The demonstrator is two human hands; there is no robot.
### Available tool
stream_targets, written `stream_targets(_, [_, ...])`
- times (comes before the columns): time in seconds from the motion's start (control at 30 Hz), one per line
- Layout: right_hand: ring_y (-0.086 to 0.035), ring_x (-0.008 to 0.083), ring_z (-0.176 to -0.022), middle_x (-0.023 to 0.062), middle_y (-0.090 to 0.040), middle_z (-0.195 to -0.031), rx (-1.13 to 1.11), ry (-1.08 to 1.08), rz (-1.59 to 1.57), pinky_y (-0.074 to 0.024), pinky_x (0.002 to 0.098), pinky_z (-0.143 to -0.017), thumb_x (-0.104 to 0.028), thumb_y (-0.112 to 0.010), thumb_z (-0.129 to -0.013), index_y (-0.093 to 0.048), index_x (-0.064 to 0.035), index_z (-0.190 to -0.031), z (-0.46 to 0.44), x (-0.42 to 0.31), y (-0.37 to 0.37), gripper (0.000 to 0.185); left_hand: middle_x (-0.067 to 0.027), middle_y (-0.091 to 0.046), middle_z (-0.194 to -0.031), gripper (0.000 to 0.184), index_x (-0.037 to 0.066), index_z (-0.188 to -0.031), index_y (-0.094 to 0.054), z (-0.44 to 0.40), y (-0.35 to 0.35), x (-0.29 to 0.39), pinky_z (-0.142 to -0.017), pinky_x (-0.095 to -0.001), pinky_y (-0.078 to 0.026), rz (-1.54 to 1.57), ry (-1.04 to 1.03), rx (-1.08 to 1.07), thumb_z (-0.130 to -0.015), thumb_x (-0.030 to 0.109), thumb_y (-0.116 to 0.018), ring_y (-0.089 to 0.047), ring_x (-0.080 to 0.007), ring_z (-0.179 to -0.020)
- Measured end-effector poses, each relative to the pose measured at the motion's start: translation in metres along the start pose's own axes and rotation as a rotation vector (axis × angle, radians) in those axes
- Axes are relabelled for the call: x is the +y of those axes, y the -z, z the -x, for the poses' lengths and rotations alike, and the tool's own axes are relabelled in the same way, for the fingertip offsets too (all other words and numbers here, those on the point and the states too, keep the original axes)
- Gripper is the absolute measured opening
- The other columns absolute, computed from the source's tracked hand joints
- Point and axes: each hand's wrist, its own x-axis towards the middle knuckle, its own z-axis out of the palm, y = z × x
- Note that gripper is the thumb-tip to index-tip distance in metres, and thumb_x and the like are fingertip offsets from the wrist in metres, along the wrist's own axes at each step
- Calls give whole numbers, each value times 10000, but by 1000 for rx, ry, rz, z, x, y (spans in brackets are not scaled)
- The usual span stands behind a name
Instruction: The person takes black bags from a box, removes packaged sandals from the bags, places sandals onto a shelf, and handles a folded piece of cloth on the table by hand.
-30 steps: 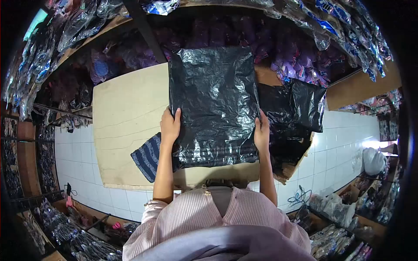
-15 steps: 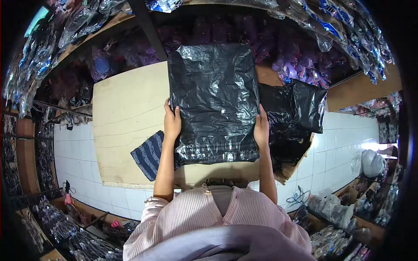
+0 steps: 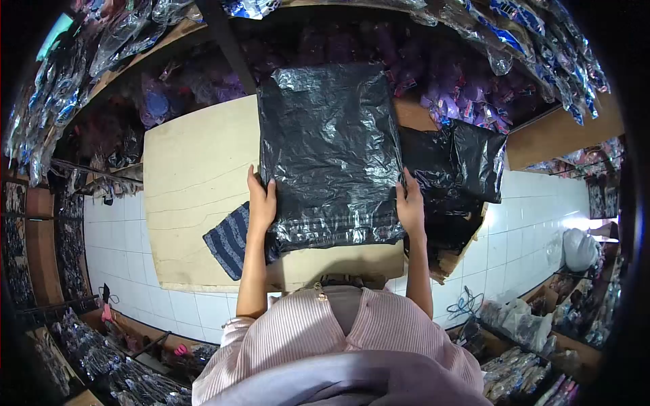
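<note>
A large flat black plastic bag (image 3: 328,149) lies in front of me on a pale board, its surface creased and shiny. My left hand (image 3: 262,204) is at its lower left edge, fingers stretched out and the thumb apart, touching the plastic. On the opposite edge, my right hand (image 3: 410,206) has its fingers extended along the side, thumb spread. Neither hand is closed round the bag. Beside my left forearm is a folded dark blue striped cloth (image 3: 230,240), partly covered by that arm. More black plastic bags (image 3: 460,162) lie to the right.
The pale board (image 3: 196,162) rests above a white tiled floor (image 3: 115,237). Purple plastic-wrapped goods (image 3: 467,101) fill the shelf behind it. Clear-wrapped packets (image 3: 528,34) hang overhead. Pink-handled scissors (image 3: 106,311) are at lower left, and a grey bag (image 3: 580,252) stands at right.
Both hands have slid slightly toward me along the bag's sides, their fingers looser. The bag has shifted a little away from me and left.
</note>
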Motion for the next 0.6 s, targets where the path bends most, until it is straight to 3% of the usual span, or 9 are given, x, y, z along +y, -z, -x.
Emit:
stream_targets(0.23, [-426, 426, -1150, 288, -473, -1183, 15, 26, 15, -339, 406, -973, -188, -473, -904, -398, 16, -1290, 20, 14, 0, 443, -262, -360, -1225, 523, -58, -1339, -205, 22, 6, 21, -986, -402, -324, -221, -107, 2, -883, 43, -440, -387, -414, -1170])
stream_targets(0.3, [-411, 410, -1167, 270, -430, -1243, 49, 31, 94, -345, 403, -969, -182, -481, -897, -375, 17, -1301, 23, 11, 0, 462, -243, -332, -1290, 547, -48, -1344, -220, 21, 5, 16, -1004, -432, -284, -250, -130, 15, -857, 29, -459, -334, -387, -1226])
stream_targets(0.37, [-413, 384, -1165, 241, -394, -1286, 120, 112, 176, -346, 410, -966, -169, -489, -888, -364, 7, -1308, 21, 5, -1, 472, -217, -291, -1367, 581, -36, -1356, -212, 22, 5, 31, -1036, -461, -221, -542, -210, 137, -844, 42, -474, -258, -355, -1289])
stream_targets(0.47, [-412, 333, -1163, 182, -445, -1246, 252, 369, 329, -316, 433, -974, -111, -533, -830, -416, 22, -1257, 12, -30, -1, 463, -147, -186, -1459, 576, 46, -1380, -255, 17, -10, 57, -1042, -565, -133, -583, -336, -37, -860, 162, -474, -136, -349, -1347])
stream_targets(0.6, [-280, 313, -1297, 182, -348, -1362, 61, 498, 501, -207, 452, -1061, -231, -476, -876, -392, -19, -1302, 8, -28, -27, 483, -114, -69, -1492, 655, 58, -1400, -223, 19, -43, 50, -1001, -659, -48, -811, -353, -278, -901, 451, -382, -30, -326, -1372])
